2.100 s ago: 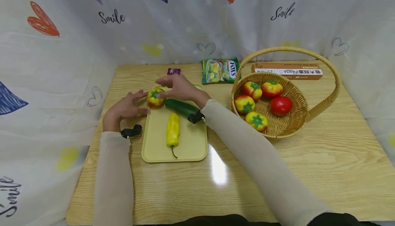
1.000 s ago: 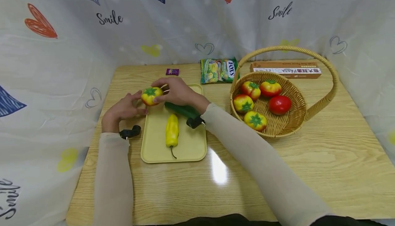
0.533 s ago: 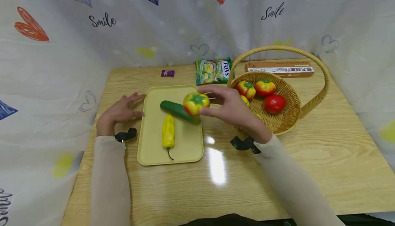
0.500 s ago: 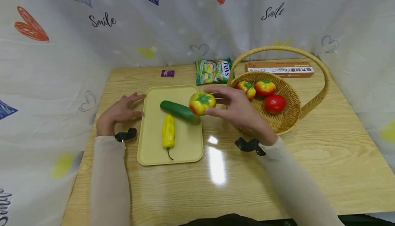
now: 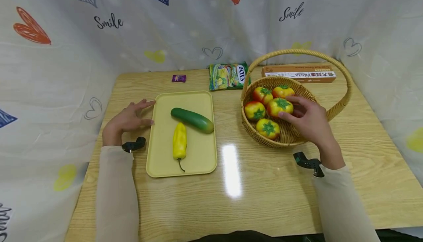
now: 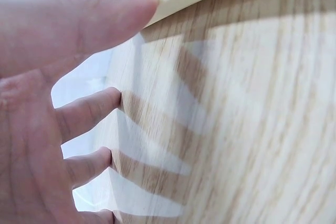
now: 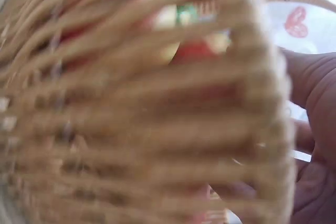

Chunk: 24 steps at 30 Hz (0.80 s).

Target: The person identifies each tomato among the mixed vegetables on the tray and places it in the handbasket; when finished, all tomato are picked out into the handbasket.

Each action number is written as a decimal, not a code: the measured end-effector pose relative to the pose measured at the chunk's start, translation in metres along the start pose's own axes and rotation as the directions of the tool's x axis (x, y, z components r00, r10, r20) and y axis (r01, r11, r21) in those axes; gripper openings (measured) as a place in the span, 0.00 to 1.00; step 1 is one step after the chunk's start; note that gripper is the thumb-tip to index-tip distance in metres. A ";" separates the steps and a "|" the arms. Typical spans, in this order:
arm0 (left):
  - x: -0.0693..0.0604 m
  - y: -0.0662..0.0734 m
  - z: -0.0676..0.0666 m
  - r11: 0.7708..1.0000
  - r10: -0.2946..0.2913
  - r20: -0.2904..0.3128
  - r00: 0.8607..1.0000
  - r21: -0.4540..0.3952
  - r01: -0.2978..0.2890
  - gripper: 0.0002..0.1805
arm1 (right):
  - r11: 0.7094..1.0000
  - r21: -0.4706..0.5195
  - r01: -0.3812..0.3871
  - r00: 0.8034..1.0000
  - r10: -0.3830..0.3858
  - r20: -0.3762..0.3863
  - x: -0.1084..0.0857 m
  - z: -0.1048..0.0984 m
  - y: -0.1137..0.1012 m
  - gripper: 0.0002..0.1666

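Observation:
My right hand (image 5: 312, 119) is inside the wicker basket (image 5: 261, 139), thumb and fingers pinching a yellow-and-red tomato (image 5: 279, 107) with a green leafy top. Several similar tomatoes (image 5: 268, 129) lie around it; the plain red one is mostly hidden behind the hand. In the right wrist view the blurred basket wall (image 7: 157, 119) covers most of the scene, with part of the hand (image 7: 315, 145) beyond the rim. My left hand (image 5: 127, 119) rests at the left edge of the yellow tray (image 5: 201, 161). Its thumb (image 6: 105, 14) touches the tray rim, while other fingertips touch the table.
On the tray lie a green cucumber-like vegetable (image 5: 192, 119) and a yellow pepper (image 5: 180, 141). A small purple packet (image 5: 179, 78), a green FOX'S bag (image 5: 228, 76) and a brown pasta box (image 5: 299, 73) line the table's back. The tall basket handle (image 5: 345, 87) arches over the basket.
My right hand lifted the yellow-and-red tomato from the tray's upper left corner and carried it right, into the basket. The left hand has stayed at the tray's edge.

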<state>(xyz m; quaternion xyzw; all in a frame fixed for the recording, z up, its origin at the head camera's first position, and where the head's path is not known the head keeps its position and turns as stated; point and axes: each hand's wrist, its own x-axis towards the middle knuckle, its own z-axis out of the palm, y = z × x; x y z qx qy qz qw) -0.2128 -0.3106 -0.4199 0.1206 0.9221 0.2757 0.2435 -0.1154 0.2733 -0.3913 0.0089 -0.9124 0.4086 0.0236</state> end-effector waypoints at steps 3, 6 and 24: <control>0.000 0.000 0.000 1.000 -0.005 0.000 1.000 -0.004 0.005 0.48 | 0.991 -0.130 0.016 0.999 -0.022 -0.040 -0.004 -0.002 0.003 0.37; -0.001 -0.001 0.000 1.000 -0.010 -0.003 1.000 -0.006 0.010 0.49 | 0.975 -0.217 0.053 0.994 -0.071 -0.080 -0.005 0.001 0.002 0.35; 0.003 0.001 0.002 1.000 0.003 -0.006 1.000 0.010 -0.003 0.48 | 0.926 -0.353 0.133 0.988 -0.151 -0.024 -0.001 0.009 -0.008 0.27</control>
